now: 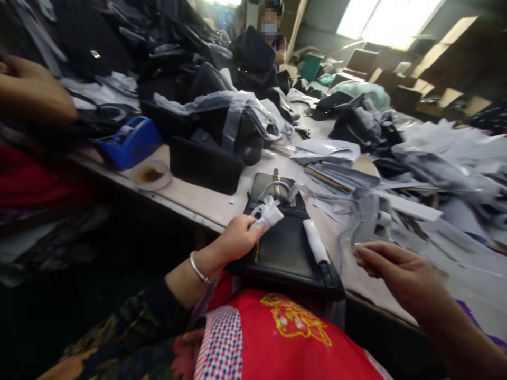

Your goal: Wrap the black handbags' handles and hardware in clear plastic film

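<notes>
Both hands low: L hand [237, 238] grips white wrap [268, 214], R hand [400, 269] pinches thin strip [366, 219].

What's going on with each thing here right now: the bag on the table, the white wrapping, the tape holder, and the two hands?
Black bag: lying flat at the table edge, metal clasp up.
White paper wad: crumpled, pinched by the left hand.
White roll: resting on the bag.
Right hand: fingers closed on a thin strip, blurred.
Blue tape dispenser: sitting on the table, untouched.
</notes>
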`<state>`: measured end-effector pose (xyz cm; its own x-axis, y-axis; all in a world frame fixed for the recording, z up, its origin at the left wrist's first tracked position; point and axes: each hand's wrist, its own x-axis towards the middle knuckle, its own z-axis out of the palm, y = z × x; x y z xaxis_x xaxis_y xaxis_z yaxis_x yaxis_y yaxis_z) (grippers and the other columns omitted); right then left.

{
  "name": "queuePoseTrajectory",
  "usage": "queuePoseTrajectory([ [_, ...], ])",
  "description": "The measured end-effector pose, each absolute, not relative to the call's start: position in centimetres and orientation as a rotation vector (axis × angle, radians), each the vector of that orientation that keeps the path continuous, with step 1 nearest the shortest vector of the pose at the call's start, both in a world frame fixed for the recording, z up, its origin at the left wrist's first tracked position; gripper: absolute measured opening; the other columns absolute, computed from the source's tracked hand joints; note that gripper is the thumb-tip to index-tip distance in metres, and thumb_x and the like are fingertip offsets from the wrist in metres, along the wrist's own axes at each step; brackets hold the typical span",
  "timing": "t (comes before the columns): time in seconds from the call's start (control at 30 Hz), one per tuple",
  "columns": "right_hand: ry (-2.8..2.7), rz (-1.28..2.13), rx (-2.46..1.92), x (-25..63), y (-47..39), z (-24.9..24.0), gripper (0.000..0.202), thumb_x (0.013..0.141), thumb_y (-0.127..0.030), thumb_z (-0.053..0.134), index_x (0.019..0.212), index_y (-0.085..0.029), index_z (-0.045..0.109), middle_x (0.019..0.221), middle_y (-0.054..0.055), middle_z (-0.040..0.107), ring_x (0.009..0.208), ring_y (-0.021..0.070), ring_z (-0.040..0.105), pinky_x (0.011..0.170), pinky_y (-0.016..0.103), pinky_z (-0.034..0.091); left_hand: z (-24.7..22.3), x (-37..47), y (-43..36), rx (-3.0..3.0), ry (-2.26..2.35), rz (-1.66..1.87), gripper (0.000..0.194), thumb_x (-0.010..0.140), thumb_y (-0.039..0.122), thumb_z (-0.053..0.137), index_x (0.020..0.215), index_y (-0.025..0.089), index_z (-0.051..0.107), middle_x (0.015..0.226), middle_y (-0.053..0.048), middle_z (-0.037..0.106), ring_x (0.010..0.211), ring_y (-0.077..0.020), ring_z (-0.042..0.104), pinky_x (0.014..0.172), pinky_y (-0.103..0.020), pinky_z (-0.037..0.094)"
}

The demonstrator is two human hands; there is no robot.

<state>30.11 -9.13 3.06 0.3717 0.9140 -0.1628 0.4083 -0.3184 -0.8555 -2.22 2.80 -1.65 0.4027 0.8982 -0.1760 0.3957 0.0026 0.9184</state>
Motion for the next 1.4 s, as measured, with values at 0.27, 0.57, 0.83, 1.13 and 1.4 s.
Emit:
queuePoseTrajectory([
  [0.27,-1.411,1.303,-1.642,14.0,-0.8,4.1,0.036,0.074,-0.052,0.071,0.069,-0.016,0.071,0.06,0.003,0.066,0.048,0.0099,0.047,0.046,0.023,0.035,-1.6,-2.1,2.2,1.95,1.295,0.661,0.027,0.093,0.029,0.056,0.075,0.014,0.069,0.08,-0.007,0.063,0.079,-0.0194,0.06,0.074,-0.029,0.046],
  [0.57,-1.151,1.265,-1.794,13.4,-0.3,1.6,0.037,0.067,-0.051,0.078,0.062,-0.015,0.069,0.058,0.004,0.066,0.045,0.0086,0.047,0.043,0.022,0.033,-1.8,-1.8,1.8,2.176,1.391,0.636,0.025,0.095,0.025,0.052,0.085,0.01,0.069,0.089,-0.014,0.062,0.085,-0.0242,0.058,0.083,-0.035,0.053],
  [0.83,-0.852,1.407,-1.821,12.8,-0.3,1.0,0.034,0.069,-0.041,0.083,0.061,-0.015,0.062,0.053,0.002,0.062,0.038,0.0064,0.044,0.034,0.019,0.027,-2.2,-1.7,1.2,2.207,1.397,0.602,0.029,0.096,0.028,0.048,0.097,0.006,0.066,0.1,-0.02,0.06,0.085,-0.0267,0.06,0.08,-0.039,0.056],
  [1.13,-0.701,1.602,-1.925,13.0,0.6,1.1,0.035,0.086,-0.04,0.073,0.066,-0.015,0.06,0.049,-0.002,0.054,0.035,0.0062,0.043,0.031,0.016,0.028,-1.9,-1.5,0.7,2.227,1.442,0.519,0.027,0.096,0.023,0.044,0.103,0.005,0.063,0.112,-0.022,0.053,0.081,-0.0243,0.065,0.074,-0.039,0.056],
  [1.4,-0.722,1.635,-1.822,13.9,-0.2,1.3,0.021,0.07,-0.022,0.086,0.072,-0.013,0.067,0.061,0.0,0.063,0.043,0.005,0.045,0.038,0.017,0.039,-2.5,-1.7,1.2,2.312,1.364,0.57,0.026,0.095,0.023,0.047,0.098,0.004,0.066,0.099,-0.019,0.059,0.097,-0.0296,0.058,0.085,-0.04,0.055],
])
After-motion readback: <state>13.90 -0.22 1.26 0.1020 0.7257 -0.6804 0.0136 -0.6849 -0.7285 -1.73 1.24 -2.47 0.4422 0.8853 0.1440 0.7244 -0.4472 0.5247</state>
